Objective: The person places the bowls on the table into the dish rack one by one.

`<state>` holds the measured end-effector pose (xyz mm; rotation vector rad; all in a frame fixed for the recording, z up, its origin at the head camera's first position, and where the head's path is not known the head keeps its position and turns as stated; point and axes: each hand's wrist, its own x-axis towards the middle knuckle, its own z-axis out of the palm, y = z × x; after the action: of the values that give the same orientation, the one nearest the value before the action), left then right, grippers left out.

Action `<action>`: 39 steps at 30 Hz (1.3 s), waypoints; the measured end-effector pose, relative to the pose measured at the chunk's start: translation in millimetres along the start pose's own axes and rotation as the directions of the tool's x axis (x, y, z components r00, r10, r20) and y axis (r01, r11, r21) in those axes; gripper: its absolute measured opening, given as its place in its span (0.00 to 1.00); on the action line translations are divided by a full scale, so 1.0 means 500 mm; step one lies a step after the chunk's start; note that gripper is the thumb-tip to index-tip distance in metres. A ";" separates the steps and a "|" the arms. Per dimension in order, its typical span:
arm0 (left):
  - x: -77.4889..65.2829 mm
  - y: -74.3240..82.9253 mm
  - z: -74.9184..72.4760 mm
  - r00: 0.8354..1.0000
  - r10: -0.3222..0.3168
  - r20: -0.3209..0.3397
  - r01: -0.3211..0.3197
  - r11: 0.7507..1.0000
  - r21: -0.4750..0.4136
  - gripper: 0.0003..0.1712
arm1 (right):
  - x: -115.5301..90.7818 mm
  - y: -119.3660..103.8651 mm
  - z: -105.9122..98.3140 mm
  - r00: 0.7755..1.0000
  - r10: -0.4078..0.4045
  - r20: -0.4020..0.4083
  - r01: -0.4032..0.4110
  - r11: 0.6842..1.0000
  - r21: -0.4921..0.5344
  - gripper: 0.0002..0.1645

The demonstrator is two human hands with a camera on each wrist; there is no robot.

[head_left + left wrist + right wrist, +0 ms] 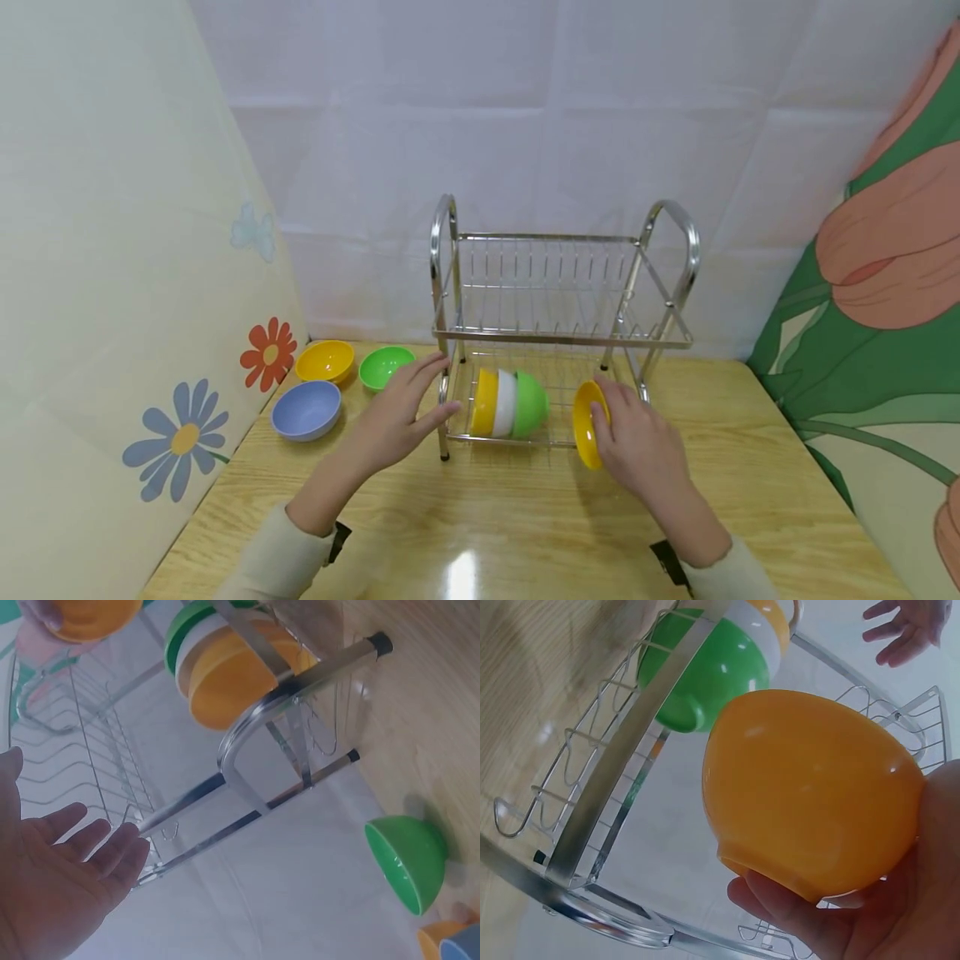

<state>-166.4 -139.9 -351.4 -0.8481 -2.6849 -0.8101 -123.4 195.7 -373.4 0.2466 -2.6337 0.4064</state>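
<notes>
My right hand (643, 435) grips a yellow bowl (587, 425) tilted on its side, thumb inside the rim and fingers behind. In the right wrist view the bowl's rounded outside (810, 787) fills the middle. It hangs at the front right of the dish rack's (562, 340) lower tier. On that tier's left stand a yellow bowl (484, 403), a white bowl (505, 405) and a green bowl (531, 405), nested on their sides. My left hand (401, 417) is by the rack's left post, fingers extended and holding nothing; its palm (60, 892) shows in the left wrist view.
Left of the rack, a yellow bowl (326, 362), a green bowl (386, 367) and a blue bowl (306, 410) sit upright on the wooden table (495, 517). The rack's upper tier (547, 287) overhangs the lower one. White cloth (510, 108) hangs behind.
</notes>
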 end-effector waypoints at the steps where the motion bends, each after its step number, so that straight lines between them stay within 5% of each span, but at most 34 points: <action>1: 0.000 -0.001 -0.004 1.000 0.000 -0.007 0.000 1.000 0.002 0.41 | 0.002 0.002 0.001 1.000 0.003 0.002 -0.003 1.000 -0.002 0.26; 12: 0.004 -0.006 -0.050 0.997 -0.081 -0.011 0.081 0.996 -0.033 0.40 | 0.017 0.021 0.015 1.000 0.018 0.001 -0.018 1.000 0.003 0.26; 39: 0.097 0.029 -0.153 0.977 0.050 -0.206 -0.044 0.998 0.033 0.39 | 0.063 0.033 0.059 0.983 0.106 0.147 -0.110 0.994 0.019 0.30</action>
<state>-195.0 -150.3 -264.9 -0.7717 -2.4795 -0.8010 -167.0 198.7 -387.8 0.1469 -2.7956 0.4770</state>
